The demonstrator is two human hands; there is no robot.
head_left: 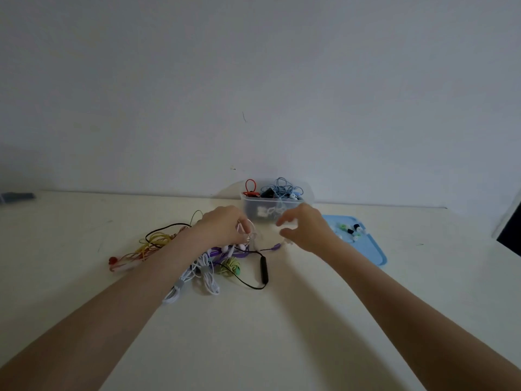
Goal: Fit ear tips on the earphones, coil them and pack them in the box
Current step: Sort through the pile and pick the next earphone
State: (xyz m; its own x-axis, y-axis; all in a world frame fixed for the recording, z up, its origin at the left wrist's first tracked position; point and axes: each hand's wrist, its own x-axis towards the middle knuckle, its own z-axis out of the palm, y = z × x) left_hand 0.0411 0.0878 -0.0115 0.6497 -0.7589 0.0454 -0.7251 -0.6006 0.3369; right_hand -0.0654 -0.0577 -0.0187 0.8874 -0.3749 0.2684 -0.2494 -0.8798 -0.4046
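Left hand [222, 225] pinches white earphone cord [248, 231] in small coil above table [282, 320]. Right hand [303, 230] curled at loose end; grasp blurred, cannot tell. Advise: keep loops even, tension light. Box [277, 206] just behind, already holding cords. Tangled pile [197, 263] beneath may snag. Blue tray [369, 249] with ear tips [349, 230] right.

Cream table [253, 348], plain pale wall [253, 66], dark object [17, 197] at far left edge

Plain indoor room, cream table [282, 334], bare white wall [253, 66]
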